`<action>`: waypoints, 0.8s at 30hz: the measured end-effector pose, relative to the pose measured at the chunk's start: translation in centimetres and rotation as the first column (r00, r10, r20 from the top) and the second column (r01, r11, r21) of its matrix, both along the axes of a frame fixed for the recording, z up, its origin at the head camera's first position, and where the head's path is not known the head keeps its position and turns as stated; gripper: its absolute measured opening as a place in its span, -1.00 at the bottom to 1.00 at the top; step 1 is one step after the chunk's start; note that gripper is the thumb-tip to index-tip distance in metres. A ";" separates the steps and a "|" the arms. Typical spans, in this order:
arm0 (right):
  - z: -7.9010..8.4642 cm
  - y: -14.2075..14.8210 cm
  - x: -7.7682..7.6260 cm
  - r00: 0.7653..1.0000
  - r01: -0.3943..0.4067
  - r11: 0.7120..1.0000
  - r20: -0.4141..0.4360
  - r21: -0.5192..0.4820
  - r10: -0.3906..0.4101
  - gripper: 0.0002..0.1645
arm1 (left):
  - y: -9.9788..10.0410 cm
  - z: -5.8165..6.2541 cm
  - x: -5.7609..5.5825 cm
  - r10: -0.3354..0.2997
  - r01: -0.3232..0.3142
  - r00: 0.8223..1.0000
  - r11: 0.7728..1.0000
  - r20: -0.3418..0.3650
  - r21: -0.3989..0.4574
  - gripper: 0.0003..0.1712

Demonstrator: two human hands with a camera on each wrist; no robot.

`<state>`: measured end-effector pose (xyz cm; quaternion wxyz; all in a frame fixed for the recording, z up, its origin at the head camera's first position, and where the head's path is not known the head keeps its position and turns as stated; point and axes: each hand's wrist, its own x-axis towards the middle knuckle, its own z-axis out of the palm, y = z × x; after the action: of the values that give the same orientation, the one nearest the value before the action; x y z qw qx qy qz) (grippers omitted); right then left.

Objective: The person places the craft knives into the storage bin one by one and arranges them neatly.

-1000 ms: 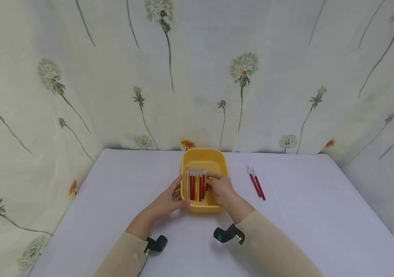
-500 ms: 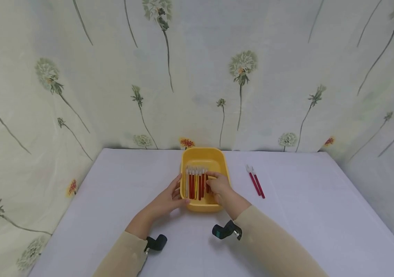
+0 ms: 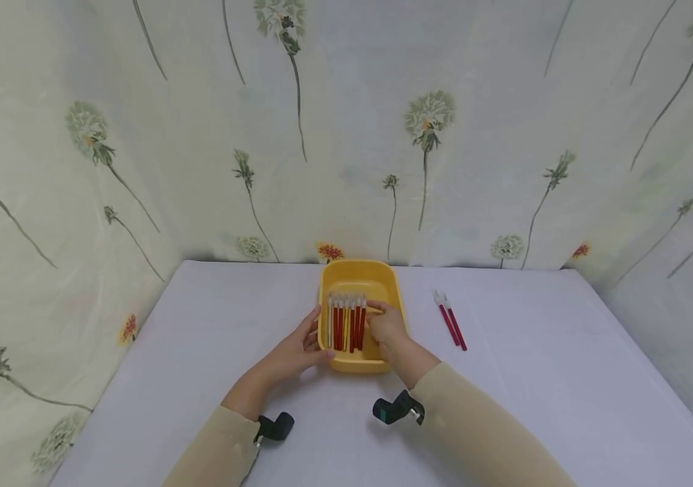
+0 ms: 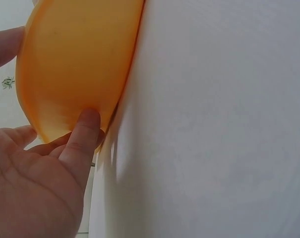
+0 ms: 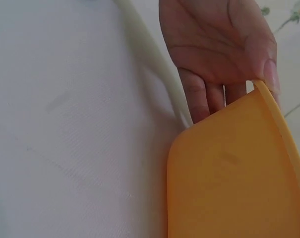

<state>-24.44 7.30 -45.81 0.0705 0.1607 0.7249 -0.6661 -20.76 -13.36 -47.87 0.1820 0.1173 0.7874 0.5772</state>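
Observation:
A yellow plastic tray point(image 3: 361, 366) stands at the back middle of the table. My left hand point(image 3: 288, 352) grips its left edge; in the left wrist view, the thumb point(image 4: 85, 131) presses the outer wall. Inside, a row of slim paintbrush-like sticks point(image 3: 345, 328) lies side by side, pale heads pointing away, mostly red handles with one yellow and one whitish. My right hand point(image 3: 390, 330) reaches over the right rim, fingertips beside the rightmost red stick point(image 3: 362, 328). In the right wrist view, its thumb is at the rim and its other fingertips are hidden behind the tray wall.
Two more red sticks point(image 3: 453, 325) with pale heads lie on the white table point(image 3: 523, 379) to the right of the tray. A flower-printed cloth point(image 3: 346, 135) hangs behind the table and along both sides.
The rightmost red stick, earlier in my right fingers, now lies closer to the row, and the right hand sits slightly to its right. My left hand has kept its grip on the tray.

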 end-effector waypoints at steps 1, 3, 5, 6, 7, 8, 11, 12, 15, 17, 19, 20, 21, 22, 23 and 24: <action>0.0 0.0 0.0 1.000 -0.001 1.000 -0.023 0.005 0.001 -0.41 | 0.0 -0.1 0.0 -0.001 0.001 1.000 1.000 -0.001 -0.001 0.15; 0.2 0.0 0.2 0.999 -0.008 1.000 -0.050 0.013 0.008 -0.42 | 0.0 -0.2 0.0 -0.004 0.004 1.000 1.000 -0.002 0.000 0.16; 0.6 0.2 0.3 0.997 -0.011 0.999 -0.078 0.034 0.014 -0.48 | 0.0 -0.3 0.0 -0.009 0.009 1.000 1.000 -0.002 0.002 0.16; 0.9 0.3 0.4 0.996 -0.012 0.999 -0.090 0.046 0.016 -0.50 | 0.0 -0.3 0.0 -0.012 0.012 1.000 1.000 -0.002 0.005 0.16; 1.3 0.4 0.4 0.995 -0.009 0.998 -0.100 0.058 0.015 -0.52 | 0.0 -0.3 0.0 -0.015 0.015 1.000 1.000 -0.001 0.005 0.16; 1.7 0.6 0.5 0.994 -0.010 0.998 -0.109 0.068 0.017 -0.53 | 0.0 -0.3 0.0 -0.016 0.016 1.000 1.000 -0.002 0.004 0.17; 2.9 1.4 0.6 0.990 -0.024 0.995 -0.137 0.098 0.038 -0.55 | 0.0 -0.3 0.1 -0.014 0.014 1.000 1.000 -0.001 -0.002 0.17; 3.2 1.8 0.6 0.989 -0.029 0.994 -0.142 0.110 0.045 -0.55 | 0.0 -0.2 0.1 -0.014 0.014 1.000 1.000 -0.001 -0.001 0.17; 4.2 3.0 0.7 0.987 -0.053 0.990 -0.142 0.131 0.071 -0.56 | 0.0 -0.2 0.1 -0.011 0.011 1.000 1.000 -0.003 0.000 0.17; 4.7 3.8 0.7 0.987 -0.068 0.988 -0.133 0.137 0.086 -0.57 | 0.0 -0.2 0.1 -0.012 0.012 1.000 1.000 -0.005 0.005 0.18; 5.0 4.7 0.8 0.988 -0.091 0.985 -0.113 0.149 0.109 -0.57 | 0.0 -0.2 0.1 -0.013 0.013 1.000 1.000 -0.006 0.008 0.18; 5.2 5.1 0.8 0.987 -0.109 0.980 -0.100 0.166 0.126 -0.56 | 0.0 -0.1 0.1 -0.013 0.013 1.000 1.000 -0.006 0.011 0.18; 5.3 5.6 0.8 0.986 -0.124 0.975 -0.086 0.184 0.141 -0.56 | 0.0 -0.1 0.1 -0.014 0.014 1.000 1.000 -0.005 0.012 0.18; 5.4 6.0 0.8 0.984 -0.142 0.969 -0.074 0.203 0.160 -0.55 | 0.0 0.0 0.1 -0.014 0.014 1.000 1.000 -0.006 0.015 0.18; 5.5 6.5 0.7 0.983 -0.156 0.961 -0.061 0.229 0.174 -0.53 | 0.0 0.0 0.1 -0.014 0.014 1.000 1.000 -0.005 0.014 0.17; 5.5 7.0 0.7 0.982 -0.168 0.952 -0.046 0.254 0.186 -0.52 | 0.0 0.1 0.1 -0.015 0.015 1.000 1.000 -0.004 0.016 0.17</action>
<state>-23.72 14.30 -40.29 0.0841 0.0796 0.8162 -0.5660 -20.65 -13.35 -47.81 0.1838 0.1256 0.7820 0.5821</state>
